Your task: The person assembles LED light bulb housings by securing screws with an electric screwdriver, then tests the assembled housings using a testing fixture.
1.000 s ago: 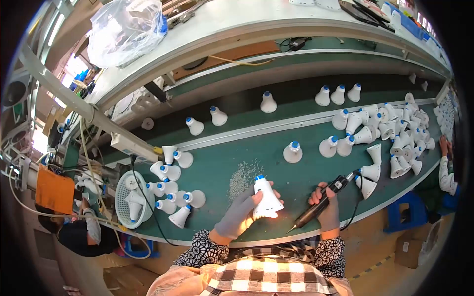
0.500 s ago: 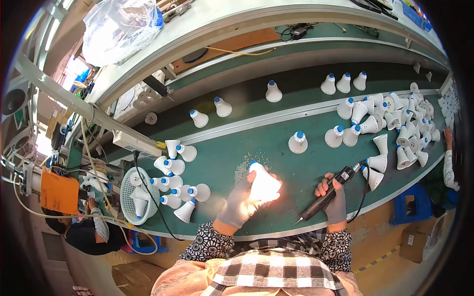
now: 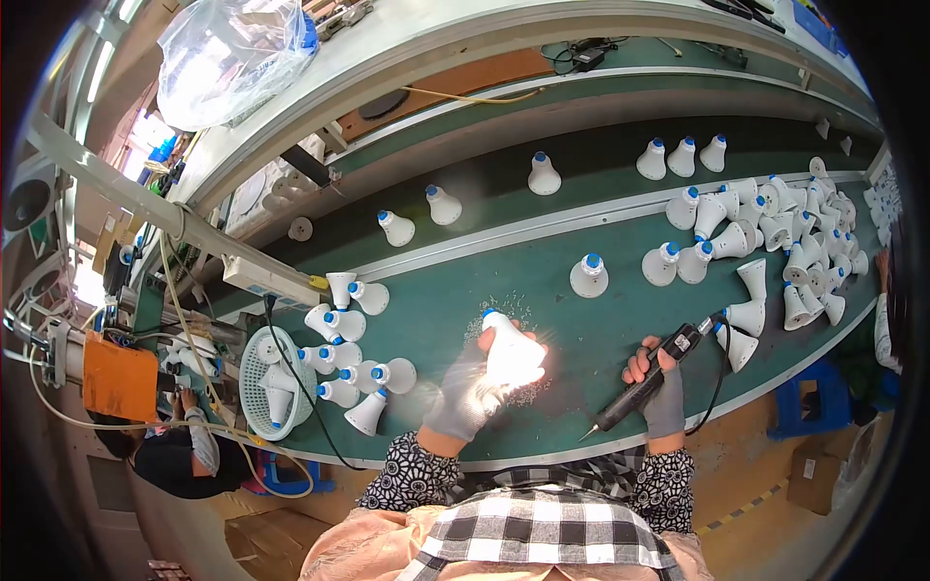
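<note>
My left hand (image 3: 467, 389), in a grey glove with bare fingertips, is wrapped round a white lamp housing (image 3: 513, 356) with a blue tip. The housing is tilted and its lower part glows brightly. Small pale bits (image 3: 528, 389) lie scattered on the green work surface around it. To the right, my right hand (image 3: 662, 387), gloved the same way, holds a black electric screwdriver (image 3: 635, 395), whose thin bit points down and left. A black cable runs from the tool's upper end. Between and beyond my hands one lamp housing (image 3: 589, 277) stands upright.
Many white housings (image 3: 804, 232) crowd the right. More (image 3: 360, 376) stand at left beside a pale green basket (image 3: 254, 387). Several stand on the back conveyor (image 3: 494, 189). A metal shelf frame (image 3: 436, 50) spans above. A co-worker (image 3: 174, 460) is at far left; another person's arm (image 3: 882, 329) at right.
The housings on the back conveyor have shifted slightly to the right in view. My left hand and its lit housing are a little further left. My right hand keeps its hold on the tool.
</note>
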`<state>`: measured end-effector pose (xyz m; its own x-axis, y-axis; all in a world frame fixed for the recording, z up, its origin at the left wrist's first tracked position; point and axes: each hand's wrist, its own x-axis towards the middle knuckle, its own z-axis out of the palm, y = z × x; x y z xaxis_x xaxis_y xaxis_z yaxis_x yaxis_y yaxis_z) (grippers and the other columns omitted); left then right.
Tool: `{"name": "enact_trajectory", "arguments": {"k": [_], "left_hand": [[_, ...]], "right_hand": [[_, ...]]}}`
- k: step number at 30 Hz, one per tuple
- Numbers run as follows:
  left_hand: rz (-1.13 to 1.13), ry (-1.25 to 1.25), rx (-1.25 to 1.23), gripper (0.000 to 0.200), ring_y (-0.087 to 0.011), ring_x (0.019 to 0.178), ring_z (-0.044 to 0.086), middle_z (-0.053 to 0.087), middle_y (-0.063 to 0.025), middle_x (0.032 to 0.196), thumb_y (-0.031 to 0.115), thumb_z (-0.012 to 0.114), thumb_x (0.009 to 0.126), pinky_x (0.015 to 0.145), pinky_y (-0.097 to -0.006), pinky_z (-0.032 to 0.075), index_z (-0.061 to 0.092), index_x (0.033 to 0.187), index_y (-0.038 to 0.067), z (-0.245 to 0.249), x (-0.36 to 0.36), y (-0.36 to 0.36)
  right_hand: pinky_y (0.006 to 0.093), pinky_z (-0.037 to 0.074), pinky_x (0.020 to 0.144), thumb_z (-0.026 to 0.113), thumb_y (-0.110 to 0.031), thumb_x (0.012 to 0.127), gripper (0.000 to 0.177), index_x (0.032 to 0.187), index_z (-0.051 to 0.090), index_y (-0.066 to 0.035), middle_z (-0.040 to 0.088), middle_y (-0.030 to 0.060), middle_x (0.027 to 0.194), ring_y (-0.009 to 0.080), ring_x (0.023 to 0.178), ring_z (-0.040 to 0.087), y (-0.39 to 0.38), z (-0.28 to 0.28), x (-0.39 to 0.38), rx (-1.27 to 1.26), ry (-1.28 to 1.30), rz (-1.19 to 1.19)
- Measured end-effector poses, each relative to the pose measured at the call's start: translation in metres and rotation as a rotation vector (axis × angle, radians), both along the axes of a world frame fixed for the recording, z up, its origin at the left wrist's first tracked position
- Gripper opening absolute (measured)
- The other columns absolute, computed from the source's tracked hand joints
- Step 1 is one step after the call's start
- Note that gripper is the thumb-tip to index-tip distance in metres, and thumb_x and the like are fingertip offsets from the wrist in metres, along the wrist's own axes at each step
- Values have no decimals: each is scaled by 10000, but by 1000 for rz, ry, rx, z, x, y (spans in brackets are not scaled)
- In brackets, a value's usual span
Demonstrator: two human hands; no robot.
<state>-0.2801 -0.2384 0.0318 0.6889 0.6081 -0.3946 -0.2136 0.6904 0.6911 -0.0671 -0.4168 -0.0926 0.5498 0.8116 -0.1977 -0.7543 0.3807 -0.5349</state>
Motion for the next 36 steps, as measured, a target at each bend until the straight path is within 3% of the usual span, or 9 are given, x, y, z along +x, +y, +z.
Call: {"name": "enact_trajectory", "arguments": {"k": [5, 7, 8, 10, 11, 16, 19, 21, 36], "left_hand": [[29, -7, 8, 397, -457, 1247, 499, 533, -270, 1273, 317, 436, 1032, 1015, -727, 368, 533, 1254, 3, 9, 3, -5], [-10, -228, -350, 401, -463, 1248, 495, 530, -274, 1283, 316, 436, 1029, 1023, -739, 343, 538, 1253, -1, 4, 3, 2], [-54, -471, -702, 402, -465, 1249, 494, 528, -276, 1286, 314, 439, 1028, 1027, -743, 330, 537, 1255, -2, -13, -1, 13], [-98, -707, -1032, 398, -466, 1251, 492, 527, -277, 1287, 307, 452, 1022, 1022, -745, 335, 538, 1252, -6, -21, -3, 19], [-97, -700, -1010, 394, -464, 1252, 491, 528, -277, 1285, 303, 463, 1017, 1012, -742, 353, 539, 1247, -8, -21, -4, 19], [16, -41, -38, 386, -446, 1253, 496, 537, -269, 1258, 288, 512, 1001, 952, -708, 448, 521, 1239, -17, -9, 1, 3], [-12, -152, -188, 407, -425, 1243, 512, 541, -246, 1239, 308, 515, 1003, 941, -621, 517, 494, 1246, -17, -10, -1, 7], [-49, -271, -319, 427, -401, 1233, 527, 543, -217, 1229, 333, 496, 1013, 922, -504, 575, 477, 1253, -19, -11, -2, 9], [-18, -425, -678, 502, -406, 1190, 552, 545, -225, 1248, 374, 418, 1033, 905, -516, 574, 468, 1285, -58, -16, -2, 13]], "right_hand": [[318, 441, 674, 629, -263, 919, 299, 1116, 544, -55, 487, 25, 753, 146, 678, 495, -1, 1, 0, 13, 37, 0], [318, 438, 675, 631, -265, 918, 302, 1118, 545, -56, 487, 26, 756, 146, 680, 492, -1, 0, 0, 14, 40, -1], [317, 437, 676, 631, -266, 918, 303, 1119, 545, -57, 487, 26, 757, 146, 681, 490, 0, 1, 0, 16, 42, -1], [316, 434, 677, 632, -267, 918, 304, 1121, 545, -58, 487, 26, 760, 146, 683, 487, 0, 1, 0, 20, 43, -2], [316, 433, 677, 632, -267, 918, 304, 1122, 545, -59, 486, 26, 762, 146, 684, 485, -1, 0, 0, 24, 42, -2], [315, 431, 678, 639, -278, 917, 315, 1125, 545, -61, 484, 26, 767, 145, 688, 483, -1, 2, 0, 16, 24, 0], [317, 438, 684, 641, -279, 919, 320, 1131, 541, -61, 488, 26, 770, 147, 690, 488, -1, 2, 1, 23, 27, 6], [319, 446, 691, 638, -273, 924, 323, 1143, 536, -58, 494, 25, 774, 150, 693, 495, -2, 1, 0, 29, 40, 4], [290, 454, 667, 636, -298, 927, 360, 1157, 512, -51, 482, 11, 772, 121, 682, 497, -1, 1, 0, 25, 16, 2]]}}
